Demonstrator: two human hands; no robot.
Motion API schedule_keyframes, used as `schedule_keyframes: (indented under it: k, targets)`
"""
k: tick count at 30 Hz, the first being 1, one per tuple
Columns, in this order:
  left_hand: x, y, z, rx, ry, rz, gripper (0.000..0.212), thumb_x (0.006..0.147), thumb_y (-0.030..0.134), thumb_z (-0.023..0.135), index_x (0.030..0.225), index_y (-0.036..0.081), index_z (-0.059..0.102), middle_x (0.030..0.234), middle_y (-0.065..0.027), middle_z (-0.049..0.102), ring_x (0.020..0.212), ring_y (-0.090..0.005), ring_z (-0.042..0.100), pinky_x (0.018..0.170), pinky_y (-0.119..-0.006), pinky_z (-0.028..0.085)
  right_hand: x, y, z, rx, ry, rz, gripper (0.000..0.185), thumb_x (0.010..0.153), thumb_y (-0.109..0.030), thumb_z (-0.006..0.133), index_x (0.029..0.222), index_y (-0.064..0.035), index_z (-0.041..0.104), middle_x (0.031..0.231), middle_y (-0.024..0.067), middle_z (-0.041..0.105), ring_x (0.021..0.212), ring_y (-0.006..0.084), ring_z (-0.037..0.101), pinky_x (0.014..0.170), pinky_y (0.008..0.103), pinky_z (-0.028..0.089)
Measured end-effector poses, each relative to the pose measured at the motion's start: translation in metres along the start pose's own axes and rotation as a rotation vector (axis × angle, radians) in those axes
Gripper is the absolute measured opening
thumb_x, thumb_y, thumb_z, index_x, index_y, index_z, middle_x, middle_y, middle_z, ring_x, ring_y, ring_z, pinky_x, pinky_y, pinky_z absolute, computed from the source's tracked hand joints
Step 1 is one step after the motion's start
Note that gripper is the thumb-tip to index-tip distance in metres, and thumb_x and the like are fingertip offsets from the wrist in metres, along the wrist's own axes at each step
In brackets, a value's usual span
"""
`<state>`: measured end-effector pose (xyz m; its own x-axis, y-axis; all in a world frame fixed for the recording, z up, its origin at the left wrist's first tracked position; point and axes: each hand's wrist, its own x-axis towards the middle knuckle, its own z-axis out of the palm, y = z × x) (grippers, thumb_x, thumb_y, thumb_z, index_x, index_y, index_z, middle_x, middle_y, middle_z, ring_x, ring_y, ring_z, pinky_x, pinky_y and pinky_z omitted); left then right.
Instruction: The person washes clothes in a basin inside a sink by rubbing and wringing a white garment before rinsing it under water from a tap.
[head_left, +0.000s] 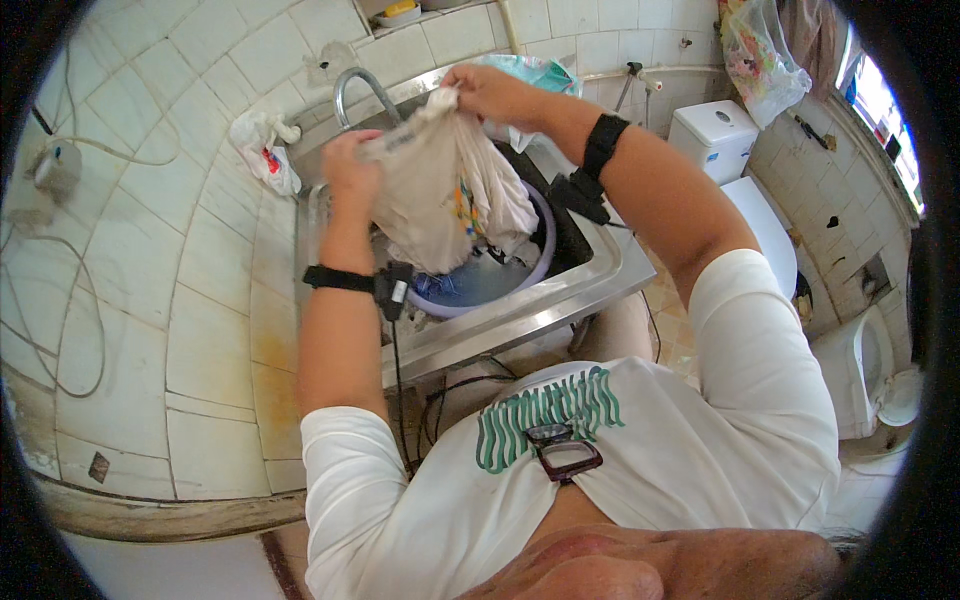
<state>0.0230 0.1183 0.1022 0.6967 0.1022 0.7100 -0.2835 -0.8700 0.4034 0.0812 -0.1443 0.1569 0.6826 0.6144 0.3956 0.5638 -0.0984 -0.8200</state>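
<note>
A wet off-white garment with a small colourful print hangs between my hands, its lower part hanging into a purple-rimmed basin. My left hand, slightly blurred, grips its left upper edge. Higher up and to the right, my right hand pinches another part of the edge. Cloudy water fills the basin, with dark blue cloth at its near left side. Other black and white cloth lies under the garment, partly hidden. The basin stands inside a stainless steel sink.
A curved metal faucet rises behind my left hand. A white plastic bag lies left of the sink, and a teal-and-white bag sits behind it. To the right are a toilet and a hanging plastic bag. Cables run down from my wrist straps.
</note>
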Motion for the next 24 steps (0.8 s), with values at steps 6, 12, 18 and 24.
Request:
schedule_keyframes:
  k: [6, 12, 18, 24]
  targets:
    - [-0.043, 0.08, 0.038, -0.833, -0.371, -0.466, 0.038, 0.071, 0.018, 0.074, 0.102, 0.004, 0.059, 0.095, -0.0061, 0.059, 0.089, -0.0175, 0.055, 0.078, -0.03, 0.044, -0.009, 0.017, 0.034, 0.14, 0.016, 0.19, 0.025, 0.076, -0.007, 0.06, 0.099, -0.0049, 0.05, 0.075, 0.003, 0.055, 0.067, 0.0111, 0.051, 0.058, 0.0238, 0.042]
    - [-0.04, 0.059, 0.038, -0.583, -0.343, -0.423, 0.032, 0.082, 0.022, 0.064, 0.106, 0.001, 0.057, 0.094, -0.0057, 0.061, 0.08, -0.0149, 0.056, 0.074, -0.027, 0.043, -0.023, 0.062, 0.039, -0.252, -0.16, 0.097, 0.058, 0.064, -0.017, 0.075, 0.112, -0.0017, 0.046, 0.102, 0.0144, 0.056, 0.082, 0.024, 0.058, 0.068, 0.0335, 0.049]
    - [-0.022, 0.058, 0.023, -0.414, -0.062, -0.207, 0.024, 0.085, 0.021, 0.055, 0.098, 0.0, 0.057, 0.084, -0.0143, 0.062, 0.074, -0.0252, 0.059, 0.069, -0.033, 0.045, -0.042, 0.098, 0.056, -0.634, -0.481, 0.261, 0.058, 0.06, -0.021, 0.074, 0.11, -0.0015, 0.054, 0.106, 0.0197, 0.059, 0.098, 0.0337, 0.057, 0.081, 0.0401, 0.045]
    - [-0.017, 0.025, -0.004, -0.465, 0.132, -0.436, 0.017, 0.086, 0.014, 0.05, 0.096, 0.001, 0.054, 0.087, -0.0107, 0.059, 0.081, -0.0195, 0.055, 0.073, -0.031, 0.043, -0.04, 0.088, 0.019, -0.64, -0.246, 0.054, 0.034, 0.063, -0.022, 0.072, 0.089, -0.0019, 0.063, 0.079, 0.0141, 0.063, 0.075, 0.0283, 0.059, 0.067, 0.0374, 0.046]
